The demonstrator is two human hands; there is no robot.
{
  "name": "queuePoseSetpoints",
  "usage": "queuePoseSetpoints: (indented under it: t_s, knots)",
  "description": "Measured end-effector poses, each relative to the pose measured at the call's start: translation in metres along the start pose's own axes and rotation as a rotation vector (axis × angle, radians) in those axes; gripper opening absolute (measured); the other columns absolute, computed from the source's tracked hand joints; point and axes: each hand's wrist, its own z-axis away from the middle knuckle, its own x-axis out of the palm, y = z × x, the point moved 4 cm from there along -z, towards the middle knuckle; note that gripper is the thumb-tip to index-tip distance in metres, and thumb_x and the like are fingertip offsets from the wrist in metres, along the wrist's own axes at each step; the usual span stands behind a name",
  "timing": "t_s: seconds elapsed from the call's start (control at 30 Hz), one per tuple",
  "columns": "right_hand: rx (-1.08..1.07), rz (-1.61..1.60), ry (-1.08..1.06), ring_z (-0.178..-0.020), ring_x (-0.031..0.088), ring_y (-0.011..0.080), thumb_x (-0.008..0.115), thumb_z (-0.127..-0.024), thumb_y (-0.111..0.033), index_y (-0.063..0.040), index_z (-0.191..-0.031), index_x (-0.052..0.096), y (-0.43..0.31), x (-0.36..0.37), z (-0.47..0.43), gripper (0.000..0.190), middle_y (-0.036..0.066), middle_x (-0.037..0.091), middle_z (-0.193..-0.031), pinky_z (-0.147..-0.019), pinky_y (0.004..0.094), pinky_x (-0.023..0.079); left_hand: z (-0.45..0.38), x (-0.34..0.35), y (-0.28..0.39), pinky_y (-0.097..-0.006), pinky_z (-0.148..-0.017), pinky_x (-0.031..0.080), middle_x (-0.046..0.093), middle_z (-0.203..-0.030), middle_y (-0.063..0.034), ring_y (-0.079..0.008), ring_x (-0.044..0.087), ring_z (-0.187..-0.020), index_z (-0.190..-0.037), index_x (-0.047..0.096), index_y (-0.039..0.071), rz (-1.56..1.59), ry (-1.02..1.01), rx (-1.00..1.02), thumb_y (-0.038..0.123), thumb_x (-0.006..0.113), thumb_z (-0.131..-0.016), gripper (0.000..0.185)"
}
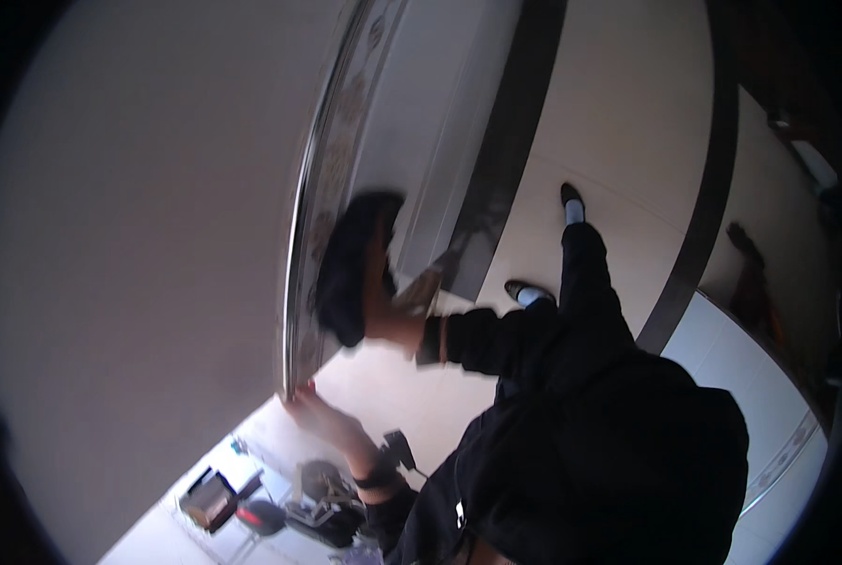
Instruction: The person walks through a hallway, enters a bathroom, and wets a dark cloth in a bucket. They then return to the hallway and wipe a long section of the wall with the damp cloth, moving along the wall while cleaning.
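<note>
My right hand (pixel 396 328) is raised in front of the wall and blurred by motion. A dark, soft-looking thing (pixel 343 282), probably cloth, bunches around its fingers. Just beside that hand is a brownish shape (pixel 421 289), too blurred to name. Lower down, my left hand (pixel 325 417) reaches to the wall's end corner. Its fingertips meet the lower end of the shiny trim (pixel 294 282), with nothing seen in the palm. A dark band (pixel 378 474) circles the left wrist.
The wall has a plain grey upper part (pixel 145 212) and pale tiles (pixel 428 106) above a dark skirting (pixel 513 106). Beige floor (pixel 626 106) lies under my shoes. Past the corner stands a blurred two-wheeler (pixel 322 519) by a box (pixel 209 498). Another tiled wall (pixel 732 360) is behind me.
</note>
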Motion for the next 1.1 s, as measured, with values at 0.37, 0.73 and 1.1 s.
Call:
queuePoseSetpoints:
  t_s: [0.37, 0.73, 1.1]
  knots:
    - [-0.255, 1.292, -0.737, -0.132, 0.001, 0.0546, 0.057, -0.076, -0.019, -0.014, -0.104, 0.066, -0.032, -0.019, 0.002, 0.030, 0.022, 0.012, -0.146, -0.097, 0.0757, 0.003, 0.009, 0.023, 0.001, -0.0424, -0.089, 0.043, 0.054, -0.110, -0.0179, -0.0239, 0.053, -0.101, -0.115, 0.041, -0.003, -0.158, 0.138, -0.075, 0.040, 0.054, -0.090, 0.052]
    - [-0.473, 0.854, 0.027, -0.138, -0.013, 0.0404, 0.070, -0.069, -0.016, -0.003, -0.142, -0.002, -0.339, -0.101, -0.269, 0.104, 0.017, -0.013, -0.150, -0.103, 0.0665, 0.002, 0.041, 0.150, 0.076, -0.0464, -0.105, 0.024, 0.028, -0.138, -0.0163, -0.0283, 0.031, -0.128, -0.134, 0.023, -0.005, 0.018, 0.017, -0.790, 0.044, 0.068, -0.080, 0.085]
    - [-0.350, 0.903, 0.097, -0.139, -0.012, 0.0381, 0.069, -0.075, -0.030, -0.004, -0.145, 0.004, -0.410, -0.129, -0.381, 0.099, 0.012, -0.021, -0.150, -0.103, 0.0660, 0.006, 0.036, 0.332, 0.148, -0.0518, -0.110, 0.016, -0.008, -0.147, -0.0290, -0.0428, 0.007, -0.137, -0.146, 0.006, 0.012, 0.524, -0.536, -0.876, 0.053, 0.060, -0.081, 0.094]
